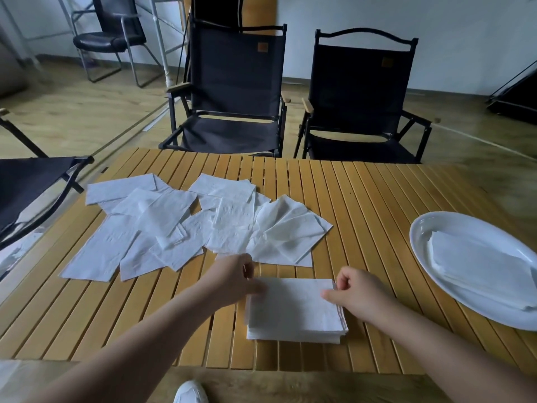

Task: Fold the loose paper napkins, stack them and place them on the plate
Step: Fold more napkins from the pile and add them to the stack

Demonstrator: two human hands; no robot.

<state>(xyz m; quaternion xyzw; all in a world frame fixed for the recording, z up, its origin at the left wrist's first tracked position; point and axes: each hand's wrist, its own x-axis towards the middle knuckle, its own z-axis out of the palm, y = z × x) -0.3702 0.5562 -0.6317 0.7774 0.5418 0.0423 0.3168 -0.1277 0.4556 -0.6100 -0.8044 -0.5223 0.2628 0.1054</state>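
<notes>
Napkins (186, 225): many lying loose; one batch (479, 263) sitting on plate (436, 228); left hand (232, 277) and right hand (357, 292) pinching edges of second stack (293, 311). Looking roughly halfway.

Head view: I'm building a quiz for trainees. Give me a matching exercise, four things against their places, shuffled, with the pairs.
Things
1. loose napkins
2. stack
3. plate
4. shoe

Places
A. right side of the table, holding folded napkins
B. on the floor, nearer than the table
C. scattered over the table's far left
D. between left hand and right hand

Pairs: 1-C, 2-D, 3-A, 4-B
</notes>
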